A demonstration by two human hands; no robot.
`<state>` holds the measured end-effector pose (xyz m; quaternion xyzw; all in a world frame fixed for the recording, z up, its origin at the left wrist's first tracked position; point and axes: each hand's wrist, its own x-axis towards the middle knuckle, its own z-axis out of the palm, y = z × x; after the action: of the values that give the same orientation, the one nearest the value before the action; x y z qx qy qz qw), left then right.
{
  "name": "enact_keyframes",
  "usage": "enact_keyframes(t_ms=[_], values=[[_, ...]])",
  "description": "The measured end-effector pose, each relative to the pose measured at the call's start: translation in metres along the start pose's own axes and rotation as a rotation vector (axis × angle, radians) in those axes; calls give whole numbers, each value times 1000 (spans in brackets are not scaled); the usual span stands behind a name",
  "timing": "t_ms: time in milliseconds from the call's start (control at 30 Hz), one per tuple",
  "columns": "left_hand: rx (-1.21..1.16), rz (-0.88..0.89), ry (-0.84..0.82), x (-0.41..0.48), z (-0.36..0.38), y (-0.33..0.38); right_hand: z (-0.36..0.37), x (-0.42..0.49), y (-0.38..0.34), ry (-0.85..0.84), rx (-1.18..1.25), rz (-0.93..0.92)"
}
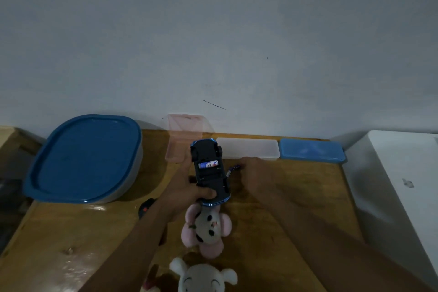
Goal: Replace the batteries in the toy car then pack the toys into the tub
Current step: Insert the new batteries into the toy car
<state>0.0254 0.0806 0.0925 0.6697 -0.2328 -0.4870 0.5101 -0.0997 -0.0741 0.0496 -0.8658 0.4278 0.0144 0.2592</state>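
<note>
My left hand [187, 187] holds a blue toy car [209, 170] upside down above the wooden table [71, 232]. Its battery bay is uncovered and one battery [208, 164] lies inside. My right hand [256, 178] rests on the table just right of the car, fingertips on a small dark object [233, 168] that I cannot identify. A large tub with a blue lid [83, 159] stands at the left. A pink-and-white plush toy [206, 230] lies below the car, a white plush [203, 277] nearer me.
An open pink box [182, 137], a white box [247, 148] and a blue-lidded box [311, 150] line the wall. A black remote [145, 207] lies by my left forearm. A white appliance [403, 185] borders the table's right side.
</note>
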Motion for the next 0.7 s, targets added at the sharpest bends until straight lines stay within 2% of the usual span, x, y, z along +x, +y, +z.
enact_keyframes(t_ms=[333, 500, 633, 700], values=[[-11, -3, -5, -1, 3, 3, -3, -10, 7, 26, -211, -13], [36, 35, -22, -11, 7, 9, -22, -30, 7, 100, -53, 13], [34, 85, -29, -22, 18, 17, -44, -46, -2, 215, 342, 15], [26, 115, -43, -27, 24, 20, -57, -51, -8, 273, 463, 47]])
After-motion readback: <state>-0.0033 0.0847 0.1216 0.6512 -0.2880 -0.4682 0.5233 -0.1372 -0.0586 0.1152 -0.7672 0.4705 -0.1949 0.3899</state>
